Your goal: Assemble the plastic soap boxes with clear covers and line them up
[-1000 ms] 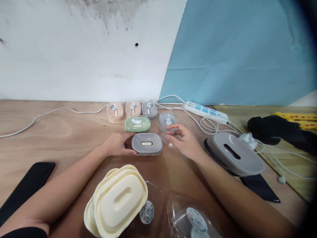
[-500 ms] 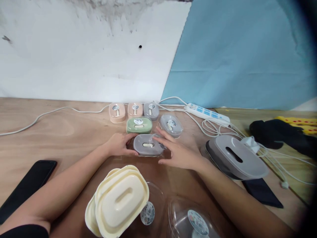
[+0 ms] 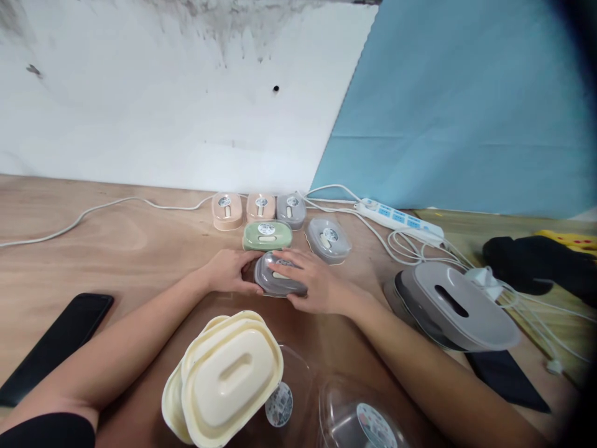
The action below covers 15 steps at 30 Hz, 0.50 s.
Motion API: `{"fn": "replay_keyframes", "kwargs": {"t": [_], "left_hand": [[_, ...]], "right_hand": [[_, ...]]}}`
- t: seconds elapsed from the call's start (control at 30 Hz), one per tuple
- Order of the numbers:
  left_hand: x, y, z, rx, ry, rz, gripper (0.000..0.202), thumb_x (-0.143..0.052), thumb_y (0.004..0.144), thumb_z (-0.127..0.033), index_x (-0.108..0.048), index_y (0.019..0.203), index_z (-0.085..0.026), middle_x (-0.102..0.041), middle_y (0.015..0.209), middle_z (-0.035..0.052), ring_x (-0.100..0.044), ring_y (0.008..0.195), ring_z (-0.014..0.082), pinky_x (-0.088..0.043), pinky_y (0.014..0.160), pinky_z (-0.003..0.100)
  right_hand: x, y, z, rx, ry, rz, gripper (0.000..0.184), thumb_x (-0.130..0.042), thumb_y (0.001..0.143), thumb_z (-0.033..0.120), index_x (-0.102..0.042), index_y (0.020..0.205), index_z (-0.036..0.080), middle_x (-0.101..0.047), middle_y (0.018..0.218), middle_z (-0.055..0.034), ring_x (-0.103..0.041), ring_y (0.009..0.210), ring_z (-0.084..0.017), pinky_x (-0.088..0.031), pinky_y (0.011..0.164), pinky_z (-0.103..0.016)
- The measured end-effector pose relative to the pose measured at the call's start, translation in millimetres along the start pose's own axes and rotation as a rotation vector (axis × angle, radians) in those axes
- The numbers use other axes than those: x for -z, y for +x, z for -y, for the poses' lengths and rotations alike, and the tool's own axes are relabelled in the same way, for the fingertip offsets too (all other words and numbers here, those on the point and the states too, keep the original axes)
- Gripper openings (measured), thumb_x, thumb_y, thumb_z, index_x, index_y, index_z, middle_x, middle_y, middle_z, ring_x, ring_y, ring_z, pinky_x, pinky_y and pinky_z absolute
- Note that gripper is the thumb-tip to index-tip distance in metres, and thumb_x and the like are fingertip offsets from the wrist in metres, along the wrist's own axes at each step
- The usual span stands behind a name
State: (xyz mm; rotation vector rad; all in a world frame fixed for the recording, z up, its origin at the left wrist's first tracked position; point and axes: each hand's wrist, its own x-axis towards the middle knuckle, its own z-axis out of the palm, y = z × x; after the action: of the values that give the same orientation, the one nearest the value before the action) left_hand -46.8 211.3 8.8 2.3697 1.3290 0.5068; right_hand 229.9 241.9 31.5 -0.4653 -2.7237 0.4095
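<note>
left hand [image 3: 236,272]: half-curled, thumb and fingers holding left end of gray oval box [image 3: 267,284] under clear cover | right hand [image 3: 319,284]: half-curled, gripping its right end, fingers across top | box: on wooden table [image 3: 158,239], between green box [image 3: 267,236] and stacked cream trays [image 3: 232,381]

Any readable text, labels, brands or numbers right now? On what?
No text can be read.
Round stickers on the green box, two peach boxes and two grey boxes farther back: print too small.
Stickers on the clear covers in front: too blurred.
Handled grey box: partly covered by the right hand, nothing legible.
Power strip: nothing legible.
</note>
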Motion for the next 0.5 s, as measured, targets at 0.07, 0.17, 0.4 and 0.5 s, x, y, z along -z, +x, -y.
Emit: {"fn": "replay_keyframes", "kwargs": {"t": [0.07,0.17,0.4,0.5], "left_hand": [[-0.3,0.0,0.6,-0.001,-0.007,-0.008,0.089,-0.072,0.066,-0.078,-0.058,0.134,-0.022,-0.069,0.076,0.0038,-0.066,0.065,0.0231,-0.045,0.058,0.031],[-0.8,0.5,0.9,-0.002,-0.002,-0.006,0.088,-0.072,0.067,-0.076,-0.056,0.135,-0.021,-0.069,0.077,0.0038,-0.066,0.065,0.0233,-0.045,0.059,0.032],[0.5,0.9,-2.4,0.020,0.009,0.029,0.087,-0.071,0.069,-0.075,-0.057,0.133,-0.018,-0.070,0.079,0.0050,-0.065,0.066,0.0236,-0.043,0.059,0.032],[2.1,0.6,-3.9,0.022,-0.005,0.038,0.083,-0.071,0.071,-0.073,-0.058,0.131,-0.018,-0.069,0.078,0.0038,-0.065,0.065,0.0225,-0.043,0.059,0.030]], "right_hand": [[-4.8,0.0,-3.1,0.028,0.000,-0.047,0.070,-0.067,0.076,0.019,-0.054,0.144,0.022,-0.049,0.153,-0.0143,-0.043,0.143,-0.033,-0.039,0.115,-0.056],[-8.9,-0.8,-6.2,0.061,-0.030,-0.105,0.065,-0.065,0.074,0.017,-0.060,0.138,0.022,-0.053,0.149,-0.0132,-0.045,0.141,-0.032,-0.042,0.112,-0.053],[-7.3,4.2,-1.6,0.089,-0.136,-0.081,0.063,-0.062,0.073,0.017,-0.062,0.135,0.025,-0.057,0.148,-0.0081,-0.048,0.139,-0.033,-0.042,0.108,-0.055],[-8.2,5.1,-1.0,0.108,-0.152,-0.068,0.061,-0.060,0.077,0.019,-0.060,0.137,0.025,-0.056,0.149,-0.0066,-0.046,0.142,-0.032,-0.035,0.114,-0.057]]}}
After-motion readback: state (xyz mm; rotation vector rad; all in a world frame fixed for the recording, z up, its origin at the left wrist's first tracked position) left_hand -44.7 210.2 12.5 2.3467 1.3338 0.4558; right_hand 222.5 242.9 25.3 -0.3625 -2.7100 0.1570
